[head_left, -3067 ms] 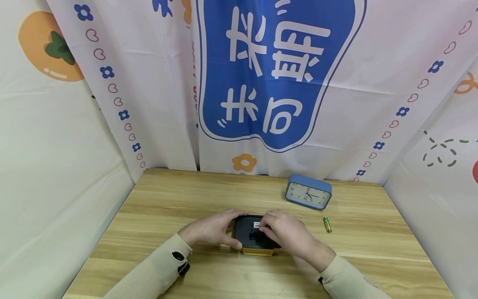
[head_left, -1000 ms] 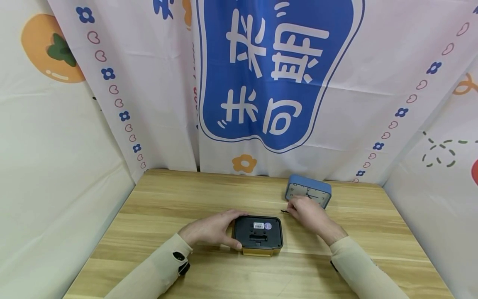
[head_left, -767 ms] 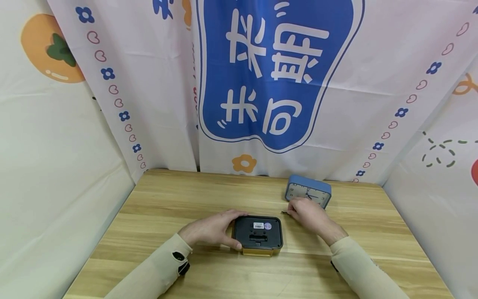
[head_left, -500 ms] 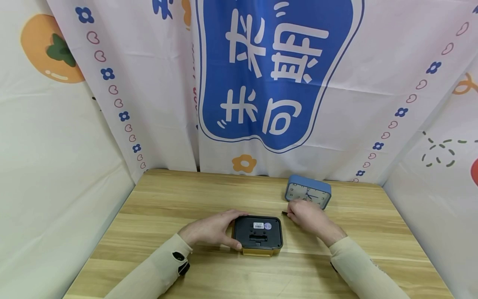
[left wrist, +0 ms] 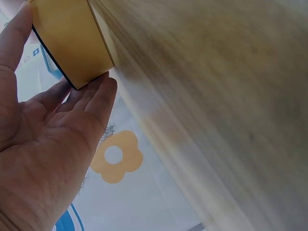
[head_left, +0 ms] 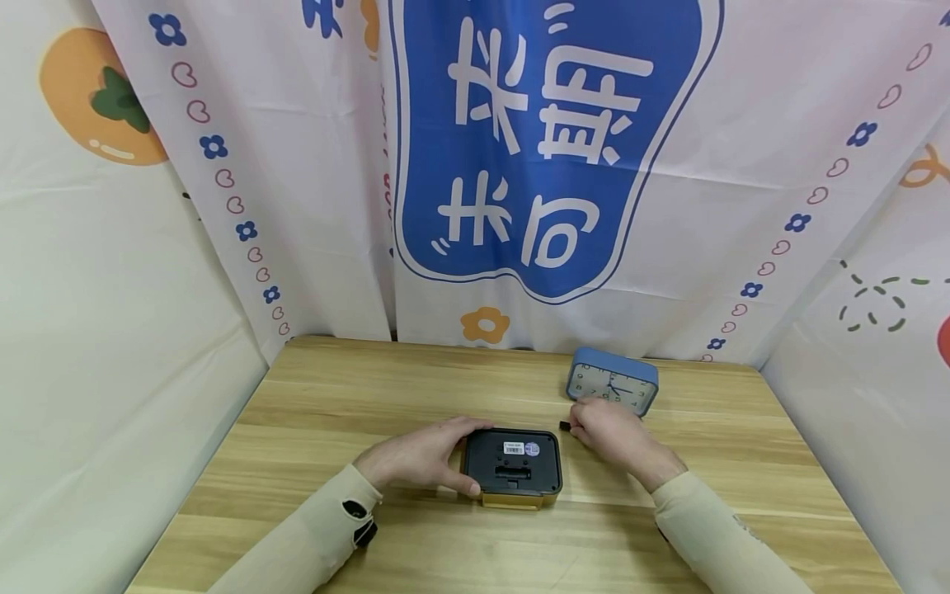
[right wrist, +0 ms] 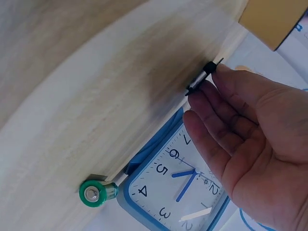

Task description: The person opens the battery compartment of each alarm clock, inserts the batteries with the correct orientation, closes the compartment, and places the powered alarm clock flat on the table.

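Note:
A yellow clock [head_left: 519, 501] lies face down, its black back [head_left: 545, 474] upward with a bare battery slot [head_left: 513, 473] in it. My left hand [head_left: 420, 455] grips the left end, thumb at the near edge and fingers at the far edge; the left wrist view shows the yellow side [left wrist: 72, 41] between thumb and fingers. To the right, my right hand [head_left: 618, 435] pinches a small black battery cover [right wrist: 201, 79] between thumb and fingertips, close over the table. In the head view only one end of that cover [head_left: 566, 426] shows.
Behind my right hand stands a blue clock [head_left: 614, 363], partly covered by the fingers. A green battery [right wrist: 98, 191] lies on the table near it, hidden by my hand in the head view. The wooden table [head_left: 356, 388] meets a printed curtain [head_left: 334, 272] at the back.
My right hand has moved off the clock's back, away to the right, with the battery cover in it. Lately the cover has tilted slightly in the fingers. My left hand stays put.

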{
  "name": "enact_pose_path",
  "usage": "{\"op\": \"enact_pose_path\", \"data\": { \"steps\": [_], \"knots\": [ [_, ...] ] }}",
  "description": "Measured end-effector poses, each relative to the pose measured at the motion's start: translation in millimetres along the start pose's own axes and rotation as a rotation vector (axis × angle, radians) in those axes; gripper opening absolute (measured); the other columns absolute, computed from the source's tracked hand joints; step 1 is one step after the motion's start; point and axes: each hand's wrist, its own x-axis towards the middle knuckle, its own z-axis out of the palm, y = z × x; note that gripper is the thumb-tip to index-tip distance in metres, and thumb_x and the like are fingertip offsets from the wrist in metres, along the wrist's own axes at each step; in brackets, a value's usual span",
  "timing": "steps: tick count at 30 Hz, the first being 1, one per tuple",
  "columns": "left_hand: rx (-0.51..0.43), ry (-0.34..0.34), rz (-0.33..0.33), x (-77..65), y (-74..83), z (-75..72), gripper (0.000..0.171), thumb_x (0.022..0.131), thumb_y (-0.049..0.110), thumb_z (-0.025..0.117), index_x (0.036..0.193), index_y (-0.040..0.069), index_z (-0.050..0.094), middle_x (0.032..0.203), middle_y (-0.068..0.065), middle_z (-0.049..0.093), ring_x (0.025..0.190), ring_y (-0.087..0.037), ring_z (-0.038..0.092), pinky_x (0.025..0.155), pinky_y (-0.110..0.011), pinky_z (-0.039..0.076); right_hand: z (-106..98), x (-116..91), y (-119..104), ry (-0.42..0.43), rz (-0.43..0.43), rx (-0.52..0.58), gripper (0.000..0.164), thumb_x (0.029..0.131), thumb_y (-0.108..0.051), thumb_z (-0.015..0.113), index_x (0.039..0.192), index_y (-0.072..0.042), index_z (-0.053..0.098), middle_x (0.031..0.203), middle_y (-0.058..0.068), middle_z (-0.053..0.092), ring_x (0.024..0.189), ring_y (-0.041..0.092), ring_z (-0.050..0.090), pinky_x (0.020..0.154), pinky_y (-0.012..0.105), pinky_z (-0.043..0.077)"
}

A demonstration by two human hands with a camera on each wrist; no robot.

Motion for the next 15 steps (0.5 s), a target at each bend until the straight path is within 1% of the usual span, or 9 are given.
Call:
{"op": "enact_pose_path", "data": {
  "steps": [2,7,9,15],
  "knots": [
    [-0.001,-0.001,0.0,-0.1,0.1,0.0,0.104,0.093,0.042,0.103,0.179,0.017,0.049,0.18,-0.012,0.055,0.166,-0.036,0.055,0.139,-0.065,0.047,-1.6,-0.5,1.4,0.0,0.011,0.049,0.015,0.106,-0.013,0.087,0.095,-0.016,0.078,0.092,-0.004,0.074,0.082,0.011,0.067,0.076,0.034,0.065],
    [-0.01,-0.003,0.003,0.2,0.0,-0.2,0.104,0.094,0.042,0.103,0.179,0.015,0.049,0.18,-0.014,0.054,0.167,-0.037,0.054,0.14,-0.065,0.046,-8.3,-1.5,6.3,-0.021,0.081,0.22,0.005,0.108,-0.014,0.085,0.104,-0.014,0.084,0.102,-0.002,0.081,0.094,0.012,0.074,0.088,0.04,0.07],
    [-0.012,-0.002,0.005,0.6,-0.5,-0.3,0.104,0.094,0.042,0.103,0.179,0.016,0.049,0.18,-0.013,0.055,0.166,-0.037,0.054,0.14,-0.065,0.046,-10.9,-2.3,8.9,-0.03,0.103,0.282,0.004,0.11,-0.015,0.084,0.106,-0.013,0.085,0.105,-0.001,0.082,0.098,0.013,0.075,0.091,0.041,0.071],
    [-0.012,-0.005,0.004,2.4,-2.6,0.6,0.103,0.094,0.043,0.103,0.179,0.019,0.049,0.18,-0.012,0.055,0.166,-0.035,0.055,0.139,-0.064,0.047,-16.8,-7.5,18.4,-0.019,0.128,0.403,0.007,0.113,-0.016,0.08,0.111,-0.011,0.084,0.11,0.002,0.083,0.103,0.017,0.079,0.092,0.044,0.071]
  ]
}}
